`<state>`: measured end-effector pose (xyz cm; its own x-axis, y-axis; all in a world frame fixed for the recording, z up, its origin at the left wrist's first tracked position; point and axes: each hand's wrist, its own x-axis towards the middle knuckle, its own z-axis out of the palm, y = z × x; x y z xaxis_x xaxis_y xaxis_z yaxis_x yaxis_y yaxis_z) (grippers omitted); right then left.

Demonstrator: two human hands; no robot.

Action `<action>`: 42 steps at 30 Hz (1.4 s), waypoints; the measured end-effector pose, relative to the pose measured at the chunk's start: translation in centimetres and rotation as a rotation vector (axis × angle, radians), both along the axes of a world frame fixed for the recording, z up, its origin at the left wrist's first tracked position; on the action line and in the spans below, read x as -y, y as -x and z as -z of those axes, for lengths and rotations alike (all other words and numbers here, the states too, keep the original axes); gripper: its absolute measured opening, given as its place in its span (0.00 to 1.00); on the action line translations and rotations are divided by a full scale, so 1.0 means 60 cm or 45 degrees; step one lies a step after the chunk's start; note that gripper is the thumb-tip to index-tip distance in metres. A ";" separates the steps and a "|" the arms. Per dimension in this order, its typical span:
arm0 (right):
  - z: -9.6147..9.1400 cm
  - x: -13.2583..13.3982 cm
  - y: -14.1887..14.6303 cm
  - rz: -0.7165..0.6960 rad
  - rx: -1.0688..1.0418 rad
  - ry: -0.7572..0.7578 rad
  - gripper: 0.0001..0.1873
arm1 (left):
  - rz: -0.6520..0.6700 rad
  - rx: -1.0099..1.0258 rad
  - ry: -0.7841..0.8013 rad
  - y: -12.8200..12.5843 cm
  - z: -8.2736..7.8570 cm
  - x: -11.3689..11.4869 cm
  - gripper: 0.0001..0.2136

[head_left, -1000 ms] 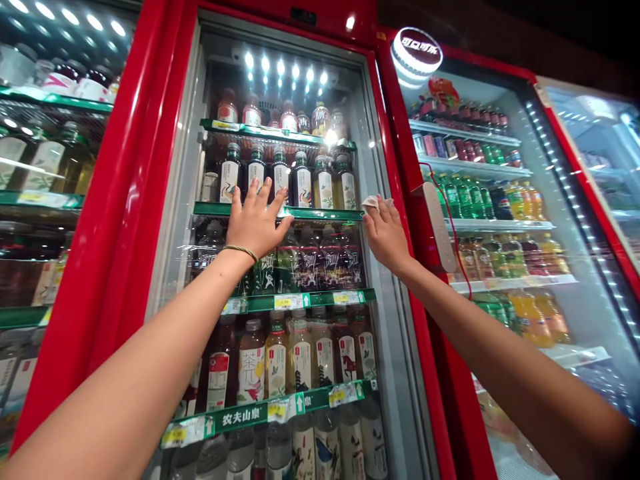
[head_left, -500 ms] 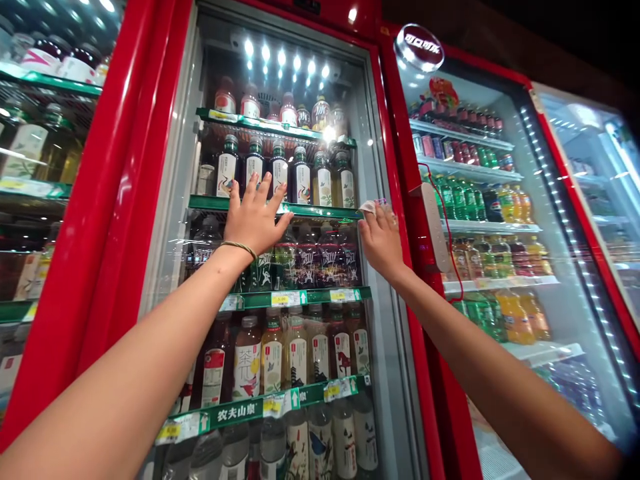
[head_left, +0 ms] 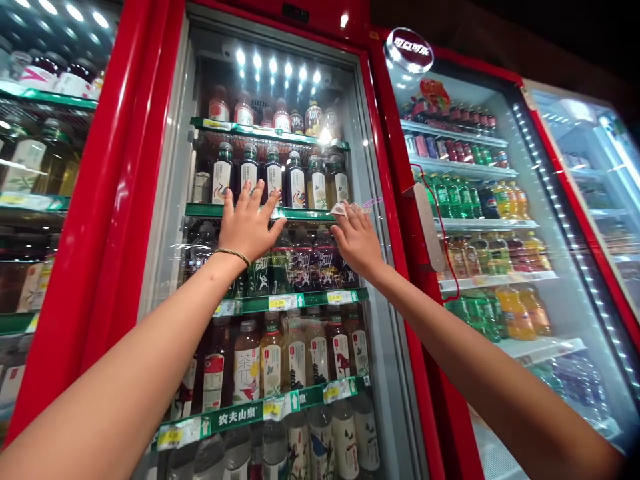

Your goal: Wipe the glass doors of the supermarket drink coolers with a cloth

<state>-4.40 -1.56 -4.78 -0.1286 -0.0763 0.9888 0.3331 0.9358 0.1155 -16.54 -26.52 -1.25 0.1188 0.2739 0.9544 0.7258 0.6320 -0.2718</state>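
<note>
My left hand [head_left: 250,223] lies against the glass door [head_left: 385,373] of a red drinks fridge, fingers spread and nothing in it. A twisted cord bracelet [head_left: 234,253] circles that wrist. Further right on the same door, my right hand [head_left: 357,237] presses a crumpled white cloth [head_left: 340,209] to the glass. Much of the cloth is hidden under the fingers, and its material is hard to make out. Behind the glass, labelled bottles [head_left: 296,183] stand in rows on shelves with green price strips [head_left: 300,215].
The fridge's red frame [head_left: 145,167] borders the door. To the right, a white power strip [head_left: 427,227] with a red cable [head_left: 453,267] is fixed beside another drinks fridge [head_left: 480,220]. At the left stands one more fridge with bottles [head_left: 25,157].
My right hand has slid left across the glass with the cloth, closer to my left hand. The left hand stays spread in nearly the same place; the view has shifted slightly.
</note>
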 end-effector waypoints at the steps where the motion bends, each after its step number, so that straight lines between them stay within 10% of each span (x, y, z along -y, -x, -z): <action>1: -0.008 0.008 0.005 0.010 0.018 -0.033 0.35 | -0.008 0.000 -0.001 0.000 0.000 0.000 0.32; 9: -0.027 -0.007 -0.001 -0.033 -0.164 0.138 0.40 | -0.014 0.014 0.008 0.000 -0.002 0.000 0.32; 42: -0.068 0.112 0.040 0.020 0.067 -0.160 0.31 | 0.249 -0.117 -0.282 0.014 -0.006 0.010 0.18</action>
<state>-6.80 -8.28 -0.69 -0.1822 -0.1963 0.9635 0.3383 0.9075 0.2489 -17.39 -27.11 -0.91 0.2371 0.0240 0.9712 0.8184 0.5337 -0.2130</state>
